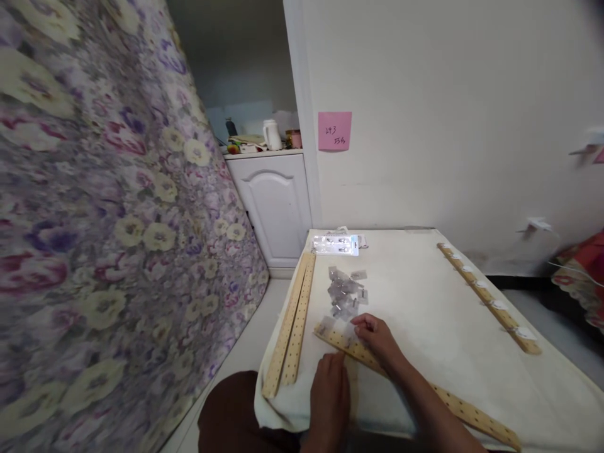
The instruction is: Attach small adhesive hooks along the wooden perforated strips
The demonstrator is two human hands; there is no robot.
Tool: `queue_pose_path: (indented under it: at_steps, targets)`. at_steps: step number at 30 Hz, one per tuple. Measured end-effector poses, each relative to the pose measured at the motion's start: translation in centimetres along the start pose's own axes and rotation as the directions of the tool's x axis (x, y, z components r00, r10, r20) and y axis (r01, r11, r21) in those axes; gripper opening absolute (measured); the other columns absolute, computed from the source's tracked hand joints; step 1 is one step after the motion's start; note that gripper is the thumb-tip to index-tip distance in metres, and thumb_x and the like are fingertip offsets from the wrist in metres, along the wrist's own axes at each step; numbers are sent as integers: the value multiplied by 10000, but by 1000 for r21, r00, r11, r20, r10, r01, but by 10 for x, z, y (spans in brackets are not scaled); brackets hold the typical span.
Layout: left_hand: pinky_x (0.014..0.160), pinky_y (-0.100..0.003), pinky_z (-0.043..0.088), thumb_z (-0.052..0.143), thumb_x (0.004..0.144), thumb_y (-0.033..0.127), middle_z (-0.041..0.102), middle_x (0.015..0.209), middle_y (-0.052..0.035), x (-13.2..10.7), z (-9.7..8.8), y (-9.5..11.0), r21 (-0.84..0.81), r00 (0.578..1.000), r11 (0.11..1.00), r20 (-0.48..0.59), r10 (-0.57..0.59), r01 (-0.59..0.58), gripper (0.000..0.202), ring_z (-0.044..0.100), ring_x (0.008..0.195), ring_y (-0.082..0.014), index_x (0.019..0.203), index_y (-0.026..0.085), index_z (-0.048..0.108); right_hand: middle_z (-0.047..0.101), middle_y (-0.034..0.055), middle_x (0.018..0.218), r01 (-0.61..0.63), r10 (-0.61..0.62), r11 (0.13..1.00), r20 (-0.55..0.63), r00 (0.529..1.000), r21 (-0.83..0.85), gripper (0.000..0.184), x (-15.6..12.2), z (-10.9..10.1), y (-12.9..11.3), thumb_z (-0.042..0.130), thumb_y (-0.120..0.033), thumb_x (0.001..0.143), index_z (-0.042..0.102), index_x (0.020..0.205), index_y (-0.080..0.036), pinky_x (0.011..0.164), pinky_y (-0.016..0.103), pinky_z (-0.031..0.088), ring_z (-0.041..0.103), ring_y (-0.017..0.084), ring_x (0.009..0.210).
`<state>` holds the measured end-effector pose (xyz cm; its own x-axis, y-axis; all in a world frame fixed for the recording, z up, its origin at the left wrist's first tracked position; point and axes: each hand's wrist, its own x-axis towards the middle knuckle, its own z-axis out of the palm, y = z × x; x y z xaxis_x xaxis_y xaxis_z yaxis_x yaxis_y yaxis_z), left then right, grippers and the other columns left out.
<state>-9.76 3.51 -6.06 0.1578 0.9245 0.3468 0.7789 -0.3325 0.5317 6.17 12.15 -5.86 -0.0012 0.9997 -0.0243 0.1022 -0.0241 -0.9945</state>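
Note:
A long perforated wooden strip (453, 406) lies diagonally across the near part of the white table (415, 296). My left hand (330, 393) rests flat on the cloth beside the strip's near side, fingers together. My right hand (377, 340) lies on the strip near its far-left end, fingers curled over a small clear hook piece (350, 332). A second clear piece (324, 326) sits at the strip's tip. A heap of clear plastic hooks (346, 292) lies just beyond my right hand.
Two more perforated strips (292, 324) lie side by side along the table's left edge. Another strip with white hooks fitted (488, 305) lies at the right. A clear packet (336, 245) is at the far edge. A floral mattress (94, 220) leans at left; white cabinet (276, 207) behind.

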Motion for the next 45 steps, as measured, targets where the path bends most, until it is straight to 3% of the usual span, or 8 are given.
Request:
queue_pose_path:
  at_steps: [12, 19, 29, 45]
  targets:
    - [872, -374, 450, 384, 813, 45, 586, 1035, -102, 0, 2, -2, 176, 998, 984, 54, -34, 24, 461, 528, 982, -217, 1249, 145, 495, 591, -16, 626, -18, 24, 993, 47, 999, -121, 219, 0, -2, 11, 524, -243, 670, 643, 839, -170, 554, 244, 370, 513, 142, 579]
    - [911, -402, 446, 371, 808, 18, 569, 1076, -106, -4, 10, -7, 170, 1000, 985, -19, 20, -17, 482, 503, 998, -217, 1274, 121, 444, 601, -17, 629, 14, -4, 970, 38, 999, -245, 226, 1, -1, 13, 501, -229, 684, 647, 850, -185, 559, 246, 378, 539, 154, 598]
    - [897, -392, 443, 386, 750, -24, 551, 1080, -86, 0, 5, 2, 167, 998, 986, 57, -23, 13, 571, 483, 981, -216, 1287, 158, 449, 625, -10, 649, 12, 4, 933, 45, 999, -359, 214, 1, -1, 9, 509, -285, 721, 647, 862, -202, 581, 259, 388, 576, 169, 625]
    - [910, -406, 427, 381, 768, -12, 545, 1086, -90, -2, 6, 4, 160, 996, 986, 63, -58, 47, 575, 475, 994, -218, 1315, 159, 423, 639, -14, 619, -68, 78, 955, 24, 997, -289, 242, 2, 2, -1, 576, -313, 654, 663, 848, -198, 569, 264, 391, 566, 168, 591]
